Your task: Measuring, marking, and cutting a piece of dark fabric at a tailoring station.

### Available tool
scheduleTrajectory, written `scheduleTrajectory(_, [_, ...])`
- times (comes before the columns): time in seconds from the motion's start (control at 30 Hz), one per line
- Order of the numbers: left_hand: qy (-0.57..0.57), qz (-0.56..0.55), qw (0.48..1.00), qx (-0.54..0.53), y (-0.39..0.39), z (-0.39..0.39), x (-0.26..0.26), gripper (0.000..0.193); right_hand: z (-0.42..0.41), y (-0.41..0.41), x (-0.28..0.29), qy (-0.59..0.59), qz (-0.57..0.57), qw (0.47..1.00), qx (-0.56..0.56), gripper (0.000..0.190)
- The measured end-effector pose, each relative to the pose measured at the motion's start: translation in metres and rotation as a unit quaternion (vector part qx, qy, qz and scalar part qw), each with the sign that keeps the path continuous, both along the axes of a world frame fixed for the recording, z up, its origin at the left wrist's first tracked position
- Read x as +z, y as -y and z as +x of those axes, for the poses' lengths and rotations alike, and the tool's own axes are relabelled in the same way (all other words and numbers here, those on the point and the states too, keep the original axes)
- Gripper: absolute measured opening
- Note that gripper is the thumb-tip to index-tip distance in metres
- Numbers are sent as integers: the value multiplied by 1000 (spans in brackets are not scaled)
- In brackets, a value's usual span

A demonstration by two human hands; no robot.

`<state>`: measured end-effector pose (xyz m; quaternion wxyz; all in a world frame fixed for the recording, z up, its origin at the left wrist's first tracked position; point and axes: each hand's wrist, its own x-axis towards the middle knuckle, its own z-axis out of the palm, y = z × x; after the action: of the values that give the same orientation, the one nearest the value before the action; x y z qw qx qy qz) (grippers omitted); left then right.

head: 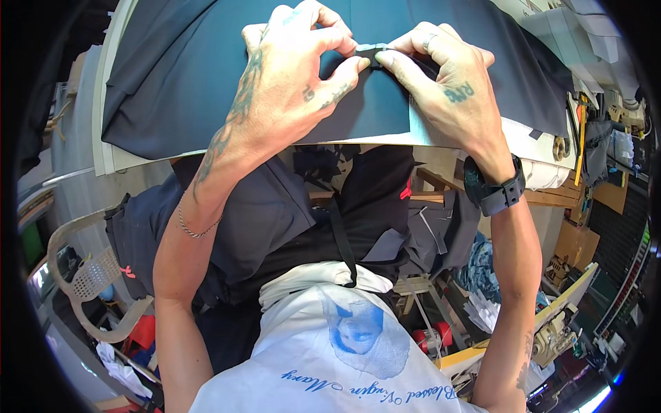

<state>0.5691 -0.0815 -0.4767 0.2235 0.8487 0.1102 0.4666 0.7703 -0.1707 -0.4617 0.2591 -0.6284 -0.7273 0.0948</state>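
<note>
Dark blue-grey fabric [196, 98] is spread over the table in front of me. Above it, a small black fabric piece [373, 53] with a pale edge sits pinched between both hands. My left hand [304, 62] holds its left end between thumb and forefinger. From the other side, my right hand [439, 67] grips the right end the same way, the two thumb tips close together. The fingers hide much of the small piece, so whether it is joined to the fabric beneath cannot be told.
Scissors [561, 148] lie at the table's right edge. Dark cloth [258, 222] covers my lap. A plastic chair [98, 279] stands at left. A sewing machine [555, 335] sits on a yellow-edged table at lower right, and cardboard boxes [576, 242] are stacked beyond.
</note>
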Motion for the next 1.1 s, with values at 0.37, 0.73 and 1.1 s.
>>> scheduleTrajectory(0.37, [-200,-111,965,126,14,-15,-7,14,-2,0,-5,-19,30,999,-17,15])
scheduleTrajectory(0.73, [-196,-116,959,167,20,-12,-5,18,-3,1,-3,-8,35,999,-29,14])
scheduleTrajectory(1.1, [-212,-123,949,200,24,-6,-2,19,-5,2,-2,2,0,999,-44,18])
